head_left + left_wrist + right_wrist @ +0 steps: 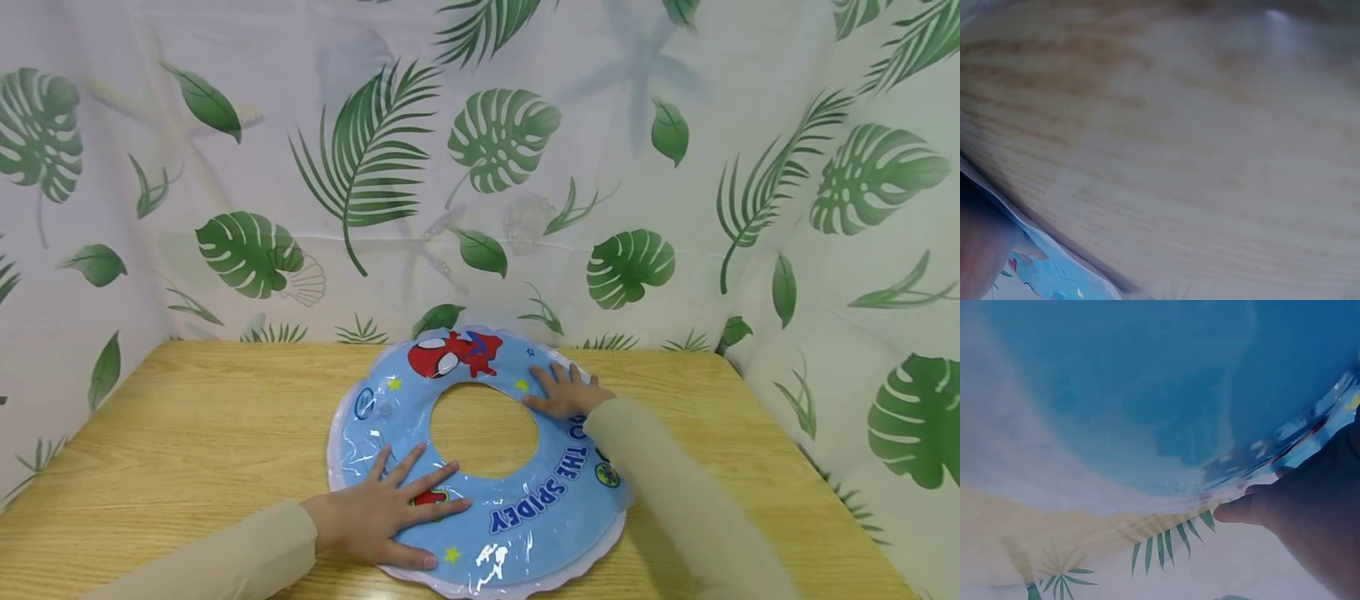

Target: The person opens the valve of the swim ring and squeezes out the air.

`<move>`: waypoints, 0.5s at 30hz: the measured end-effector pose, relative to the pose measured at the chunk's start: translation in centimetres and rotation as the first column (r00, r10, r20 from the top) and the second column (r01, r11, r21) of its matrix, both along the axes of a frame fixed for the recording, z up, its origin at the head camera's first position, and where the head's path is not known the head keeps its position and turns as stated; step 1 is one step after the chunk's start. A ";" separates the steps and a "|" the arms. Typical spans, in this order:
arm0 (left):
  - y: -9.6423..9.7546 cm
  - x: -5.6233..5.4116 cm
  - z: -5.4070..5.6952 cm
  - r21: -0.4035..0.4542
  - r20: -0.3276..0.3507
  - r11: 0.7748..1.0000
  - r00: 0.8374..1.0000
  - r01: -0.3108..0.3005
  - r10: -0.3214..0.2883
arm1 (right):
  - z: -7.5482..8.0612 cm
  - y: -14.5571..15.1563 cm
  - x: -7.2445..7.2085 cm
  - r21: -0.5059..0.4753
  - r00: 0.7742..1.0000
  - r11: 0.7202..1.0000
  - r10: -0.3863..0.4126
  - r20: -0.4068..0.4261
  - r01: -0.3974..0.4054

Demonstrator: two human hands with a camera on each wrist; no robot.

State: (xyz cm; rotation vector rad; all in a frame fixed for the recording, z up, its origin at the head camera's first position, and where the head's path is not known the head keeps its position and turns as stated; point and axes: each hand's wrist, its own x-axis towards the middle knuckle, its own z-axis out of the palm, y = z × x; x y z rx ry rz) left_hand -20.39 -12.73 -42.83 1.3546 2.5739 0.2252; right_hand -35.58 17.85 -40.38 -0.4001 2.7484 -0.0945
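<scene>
My left hand [382, 510] rests, fingers spread, on the near left of the blue Spidey swim ring [558, 533]; my right hand [562, 392] spreads over its right side. The ring lies on the wood-grain table [225, 417].

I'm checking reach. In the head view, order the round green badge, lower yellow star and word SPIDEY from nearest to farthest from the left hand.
1. Lower yellow star: just right of the left hand.
2. Word SPIDEY: farther right, on the ring's near side.
3. Round green badge: near the ring's right edge.
</scene>
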 end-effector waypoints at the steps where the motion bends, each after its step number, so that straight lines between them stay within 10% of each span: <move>1: 0.0 0.0 0.0 0.002 -0.001 1.000 1.000 0.002 -0.002 | -0.1 -0.1 -0.2 -0.007 1.000 1.000 -0.001 -0.003 0.001; 15: 0.0 -0.1 -0.1 0.001 0.018 1.000 1.000 -0.001 0.001 | -1.5 -2.7 -1.9 -0.035 0.998 0.997 -0.063 -0.023 0.062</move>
